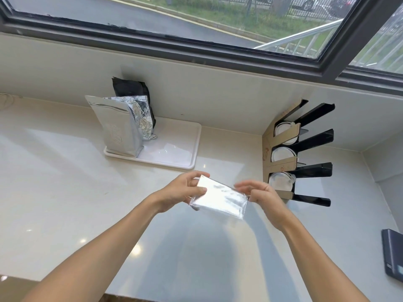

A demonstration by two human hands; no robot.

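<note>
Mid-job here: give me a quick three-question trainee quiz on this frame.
1. True or false: the foil pouch is held above the counter, off the white tray.
2. Which hand pinches the pouch's edge nearest the lid rack?
3. Fill in: the black bag stands ____ the tall silver bag.
Key: 1 true; 2 right hand; 3 behind.

A tray (194, 149) sits on the countertop (54, 171) toward the back wall, with a foil pouch (117, 127) standing at its left end and a second pouch (142, 118) just behind it. In front of the tray, a foil packet (220, 199) is held above the countertop between the left hand (181, 192) and the right hand (261, 195). A lid rack (290, 153) lies to their right against the wall.
</note>
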